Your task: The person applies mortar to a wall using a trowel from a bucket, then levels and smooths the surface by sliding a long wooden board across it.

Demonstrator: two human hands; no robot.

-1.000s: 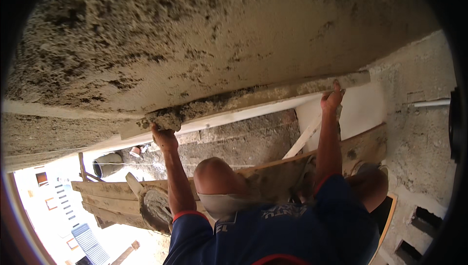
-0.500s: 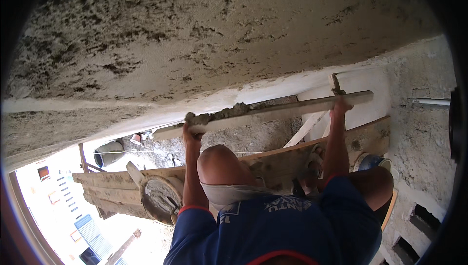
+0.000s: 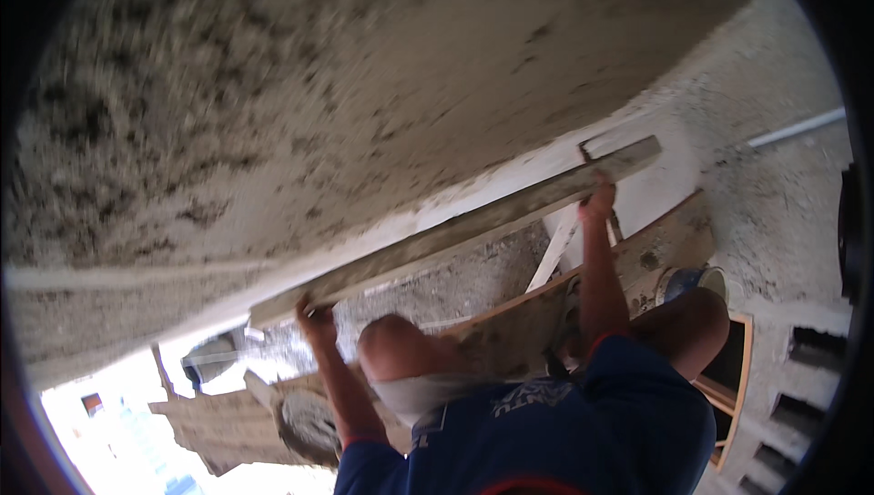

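A long straightedge board (image 3: 446, 238) lies slantwise in front of me, its right end higher in view, close beneath a rough mortar-covered surface (image 3: 437, 104). My left hand (image 3: 316, 320) is closed around the board's lower edge near its left end. Farther right, my right hand (image 3: 598, 201) grips the same edge, short of the right end. The board's broad face is smeared with wet mortar. Motion blur hides whether the board touches the surface.
Below me runs a plank platform (image 3: 214, 422). A mortar bucket (image 3: 309, 424) stands on it at left, and a blue-rimmed bucket (image 3: 681, 284) near my right knee. A wall with dark openings (image 3: 818, 347) and a pale pipe (image 3: 797, 126) are at right.
The whole view has tilted. The board has turned so its broad face shows, and the mortar lumps along its top edge are no longer seen. Both hands still hold it.
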